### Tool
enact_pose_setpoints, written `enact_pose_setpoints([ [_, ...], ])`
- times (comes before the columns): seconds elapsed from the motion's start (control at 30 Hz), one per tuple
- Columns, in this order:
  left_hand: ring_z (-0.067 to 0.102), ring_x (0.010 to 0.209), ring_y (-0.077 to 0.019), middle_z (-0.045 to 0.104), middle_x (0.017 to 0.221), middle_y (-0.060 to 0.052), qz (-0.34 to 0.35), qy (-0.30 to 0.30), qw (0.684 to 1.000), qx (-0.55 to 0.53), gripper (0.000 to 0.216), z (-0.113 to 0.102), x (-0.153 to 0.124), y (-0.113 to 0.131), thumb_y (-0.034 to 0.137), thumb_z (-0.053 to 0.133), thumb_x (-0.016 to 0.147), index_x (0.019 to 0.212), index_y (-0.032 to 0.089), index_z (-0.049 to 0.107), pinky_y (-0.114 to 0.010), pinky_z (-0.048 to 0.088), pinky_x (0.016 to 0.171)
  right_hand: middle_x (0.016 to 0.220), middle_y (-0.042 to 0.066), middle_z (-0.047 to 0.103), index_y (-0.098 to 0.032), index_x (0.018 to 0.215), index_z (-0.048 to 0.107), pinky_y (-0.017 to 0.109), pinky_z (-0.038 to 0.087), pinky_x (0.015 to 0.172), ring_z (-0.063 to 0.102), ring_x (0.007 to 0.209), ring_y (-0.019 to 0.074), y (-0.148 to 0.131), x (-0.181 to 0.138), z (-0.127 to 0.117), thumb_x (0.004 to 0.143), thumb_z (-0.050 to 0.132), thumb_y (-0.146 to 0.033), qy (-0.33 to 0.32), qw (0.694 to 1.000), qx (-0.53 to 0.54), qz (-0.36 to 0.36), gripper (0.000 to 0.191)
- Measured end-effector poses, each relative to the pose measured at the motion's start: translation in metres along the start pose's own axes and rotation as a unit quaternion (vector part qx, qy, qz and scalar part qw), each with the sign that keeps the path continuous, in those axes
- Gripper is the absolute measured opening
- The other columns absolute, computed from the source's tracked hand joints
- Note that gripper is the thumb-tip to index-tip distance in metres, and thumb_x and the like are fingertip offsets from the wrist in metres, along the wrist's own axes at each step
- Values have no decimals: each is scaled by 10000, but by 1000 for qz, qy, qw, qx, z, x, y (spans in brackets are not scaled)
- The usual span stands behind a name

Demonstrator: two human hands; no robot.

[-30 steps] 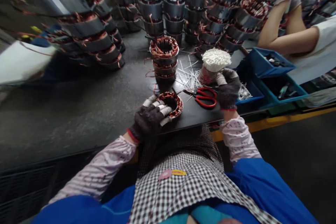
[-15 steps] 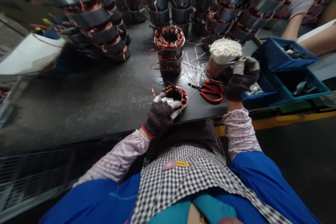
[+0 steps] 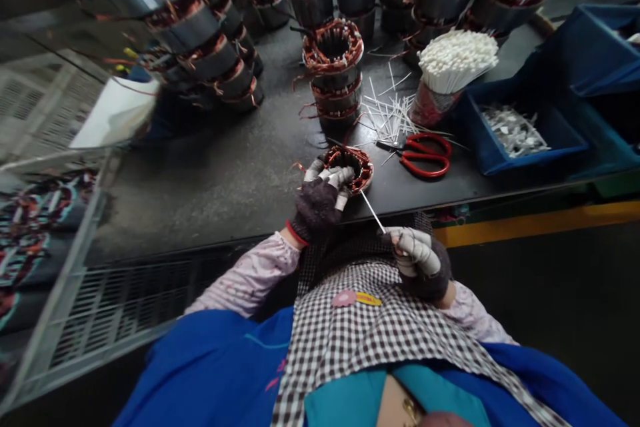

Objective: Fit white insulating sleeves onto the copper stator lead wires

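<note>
My left hand (image 3: 320,197), in a dark glove with taped fingertips, is closed over the near rim of a copper-wound stator (image 3: 353,167) lying at the front edge of the black table (image 3: 210,173). My right hand (image 3: 417,260), gloved the same way, sits in front of the table edge near my chest. Its fingers pinch a thin white stick (image 3: 373,211) that points up toward the stator.
Red-handled scissors (image 3: 425,155) and loose white sticks (image 3: 393,117) lie right of the stator. A cup packed with white sticks (image 3: 447,70) stands behind them, beside blue bins (image 3: 530,133). A short stator stack (image 3: 334,70) and many taller stacks (image 3: 200,33) fill the back. A wire rack (image 3: 55,240) stands at left.
My right hand left the cup of white sticks and came down to my chest with one stick pinched in it. The left hand stayed on the stator. The view shifted left.
</note>
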State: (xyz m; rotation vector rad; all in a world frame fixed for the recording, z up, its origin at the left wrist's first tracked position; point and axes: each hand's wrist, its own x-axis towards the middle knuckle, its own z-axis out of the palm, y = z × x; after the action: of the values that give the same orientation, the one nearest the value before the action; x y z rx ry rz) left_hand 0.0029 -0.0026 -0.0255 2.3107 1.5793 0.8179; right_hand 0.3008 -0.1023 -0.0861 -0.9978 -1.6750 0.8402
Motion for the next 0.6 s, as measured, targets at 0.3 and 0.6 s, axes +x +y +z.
enact_pose_setpoints([
  [0.3, 696, 1796, -467, 912, 1667, -172, -85, 67, 994, 11, 354, 24, -4, 15, 339, 744, 1207, 1472, 202, 934, -750, 479, 1621, 1188, 95, 959, -373, 1351, 938, 517, 832, 1020, 955, 1077, 321, -5, 78, 15, 1254, 759, -385, -6, 1000, -10, -29, 204],
  [0.6, 717, 1783, -487, 912, 1653, -193, -134, 114, 984, -15, 477, 32, -5, 18, 319, 759, 1199, 1641, 205, 899, -754, 547, 1580, 1038, 112, 943, -363, 1253, 962, 503, 803, 784, 910, 866, 335, -16, 43, 0, 1218, 765, -400, -34, 997, -65, -32, 203],
])
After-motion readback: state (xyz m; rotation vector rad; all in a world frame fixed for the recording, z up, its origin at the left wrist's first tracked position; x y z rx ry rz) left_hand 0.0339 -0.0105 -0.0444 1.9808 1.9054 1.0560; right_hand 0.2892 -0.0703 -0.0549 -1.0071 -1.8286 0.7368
